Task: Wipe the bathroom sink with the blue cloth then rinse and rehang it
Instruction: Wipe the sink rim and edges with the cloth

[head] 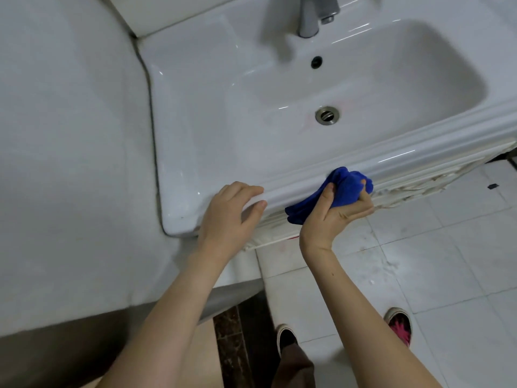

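Glossy white ceramic sink (212,113) — fuzzy blue cloth (342,191), brushed-metal tap (310,15)

Faucet (313,15) top cut off

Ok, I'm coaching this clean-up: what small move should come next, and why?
Probably slide the right hand along the sink's front edge toward the right. It grips the bunched blue cloth against that edge, the left hand braces the corner, and the stretch to the right looks unwiped.
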Motion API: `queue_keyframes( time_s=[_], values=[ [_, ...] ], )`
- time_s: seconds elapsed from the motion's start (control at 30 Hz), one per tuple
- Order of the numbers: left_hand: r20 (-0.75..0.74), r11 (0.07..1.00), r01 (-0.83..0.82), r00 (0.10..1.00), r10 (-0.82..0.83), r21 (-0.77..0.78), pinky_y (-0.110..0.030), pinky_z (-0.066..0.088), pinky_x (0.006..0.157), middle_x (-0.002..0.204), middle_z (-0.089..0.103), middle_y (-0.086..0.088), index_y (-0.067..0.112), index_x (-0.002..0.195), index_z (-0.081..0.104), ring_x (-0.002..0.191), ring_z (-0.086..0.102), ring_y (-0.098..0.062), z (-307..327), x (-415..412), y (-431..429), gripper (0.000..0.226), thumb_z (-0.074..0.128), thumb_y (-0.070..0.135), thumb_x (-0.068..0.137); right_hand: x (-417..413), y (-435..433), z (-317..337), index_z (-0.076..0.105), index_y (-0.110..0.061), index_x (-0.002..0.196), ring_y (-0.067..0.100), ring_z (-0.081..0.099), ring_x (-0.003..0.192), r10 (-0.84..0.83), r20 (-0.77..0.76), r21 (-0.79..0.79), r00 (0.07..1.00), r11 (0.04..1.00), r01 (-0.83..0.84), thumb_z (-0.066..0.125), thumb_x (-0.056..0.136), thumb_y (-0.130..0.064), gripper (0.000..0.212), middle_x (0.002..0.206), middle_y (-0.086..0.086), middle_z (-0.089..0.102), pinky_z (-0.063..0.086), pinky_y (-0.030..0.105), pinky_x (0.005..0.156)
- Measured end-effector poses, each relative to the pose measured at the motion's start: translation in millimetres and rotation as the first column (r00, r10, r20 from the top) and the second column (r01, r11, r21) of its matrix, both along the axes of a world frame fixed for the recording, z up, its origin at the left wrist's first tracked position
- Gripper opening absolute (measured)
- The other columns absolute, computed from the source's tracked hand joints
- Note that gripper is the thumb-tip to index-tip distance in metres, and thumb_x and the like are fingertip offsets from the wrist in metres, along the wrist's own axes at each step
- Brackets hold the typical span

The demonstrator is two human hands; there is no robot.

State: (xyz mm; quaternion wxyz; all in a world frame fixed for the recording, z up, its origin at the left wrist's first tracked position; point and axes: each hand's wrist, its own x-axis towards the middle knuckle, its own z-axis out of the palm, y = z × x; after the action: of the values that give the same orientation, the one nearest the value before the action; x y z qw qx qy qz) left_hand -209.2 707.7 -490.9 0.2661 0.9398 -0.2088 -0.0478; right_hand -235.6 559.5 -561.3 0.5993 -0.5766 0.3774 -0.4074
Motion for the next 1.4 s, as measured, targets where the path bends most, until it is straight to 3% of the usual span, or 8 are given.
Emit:
queue_keyframes(
  time_s=[0.1,0.27,0.43,0.67,0.8,0.97,1.23,1.4],
  values=[
    [0.041,0.994,-0.107,0.993,0.107,0.0,-0.022,0.041,0.089,0.11,0.065,0.01,0.024,0.116,0.069,0.104,0.057,-0.01,-3.9,-4.5,24.8,0.027,0.056,0.035,0.096,0.5,39.8,0.9,0.037,0.012,0.125,0.015,0.04,0.113,0.013,-0.013,0.013,1.0,1.0,-0.013,0.052,0.09,-0.023,0.051,0.119,0.014,0.029,0.039,0.019,0.104],
    [-0.002,0.979,-0.189,0.982,0.19,-0.079,-0.023,0.047,0.084,0.102,0.066,0.015,0.029,0.11,0.073,0.1,0.059,-0.005,-4.9,-2.2,25.4,0.021,0.065,0.031,0.091,-2.1,93.1,-2.8,0.037,0.013,0.127,0.029,0.038,0.115,0.113,-0.049,-0.039,0.992,0.993,-0.114,0.055,0.089,-0.023,0.055,0.119,0.03,0.033,0.033,0.016,0.106],
    [0.0,0.973,-0.216,0.976,0.217,-0.082,-0.022,0.045,0.08,0.096,0.064,0.019,0.033,0.108,0.074,0.097,0.058,-0.003,-5.7,-2.3,24.8,0.02,0.064,0.033,0.091,-12.5,90.1,0.7,0.038,0.002,0.13,0.011,0.039,0.109,0.232,-0.061,-0.138,0.971,0.961,-0.238,0.056,0.089,-0.024,0.051,0.121,0.03,0.034,0.029,0.004,0.1],
    [-0.052,0.964,-0.256,0.966,0.252,-0.079,-0.024,0.043,0.073,0.087,0.059,0.019,0.039,0.103,0.074,0.09,0.057,-0.002,-0.5,-0.2,22.4,0.017,0.064,0.034,0.09,8.9,-11.3,20.1,0.041,0.006,0.123,-0.007,0.04,0.107,-0.202,-0.056,0.01,0.978,0.979,0.203,0.056,0.093,-0.01,0.037,0.121,0.01,0.034,0.035,0.002,0.089],
    [-0.065,0.961,-0.265,0.963,0.26,-0.078,-0.023,0.045,0.074,0.089,0.06,0.019,0.037,0.104,0.075,0.091,0.057,-0.003,2.2,-1.2,20.3,0.018,0.063,0.032,0.091,0.7,63.5,6.5,0.038,0.01,0.126,0.017,0.039,0.117,0.007,-0.054,0.035,0.999,0.999,-0.005,0.056,0.092,-0.015,0.046,0.122,0.012,0.031,0.036,0.011,0.102],
    [-0.07,0.966,-0.248,0.968,0.243,-0.074,-0.025,0.046,0.077,0.089,0.061,0.017,0.037,0.104,0.075,0.092,0.058,-0.004,0.7,0.5,19.2,0.019,0.061,0.03,0.091,-5.5,126.1,7.6,0.037,0.011,0.13,0.004,0.039,0.106,0.196,-0.02,0.061,0.98,0.979,-0.194,0.06,0.088,-0.016,0.055,0.121,0.03,0.032,0.035,0.002,0.093],
    [-0.077,0.967,-0.245,0.968,0.24,-0.068,-0.006,0.034,0.068,0.097,0.061,0.025,0.041,0.101,0.074,0.092,0.054,0.002,-0.9,1.0,20.3,0.016,0.063,0.035,0.091,-4.0,5.3,14.3,0.036,-0.004,0.129,-0.015,0.042,0.106,0.105,-0.062,0.083,0.993,0.992,-0.099,0.059,0.095,-0.011,0.042,0.116,-0.016,0.03,0.04,0.011,0.098],
    [-0.072,0.965,-0.249,0.967,0.244,-0.078,-0.001,0.034,0.07,0.097,0.063,0.018,0.036,0.1,0.075,0.091,0.055,-0.001,1.1,-2.8,18.6,0.014,0.066,0.03,0.091,-9.3,-106.3,14.5,0.036,0.004,0.128,0.0,0.04,0.104,0.056,-0.14,-0.015,0.989,0.998,-0.059,0.057,0.095,-0.006,0.04,0.121,0.003,0.03,0.032,0.0,0.094]
  ],
)
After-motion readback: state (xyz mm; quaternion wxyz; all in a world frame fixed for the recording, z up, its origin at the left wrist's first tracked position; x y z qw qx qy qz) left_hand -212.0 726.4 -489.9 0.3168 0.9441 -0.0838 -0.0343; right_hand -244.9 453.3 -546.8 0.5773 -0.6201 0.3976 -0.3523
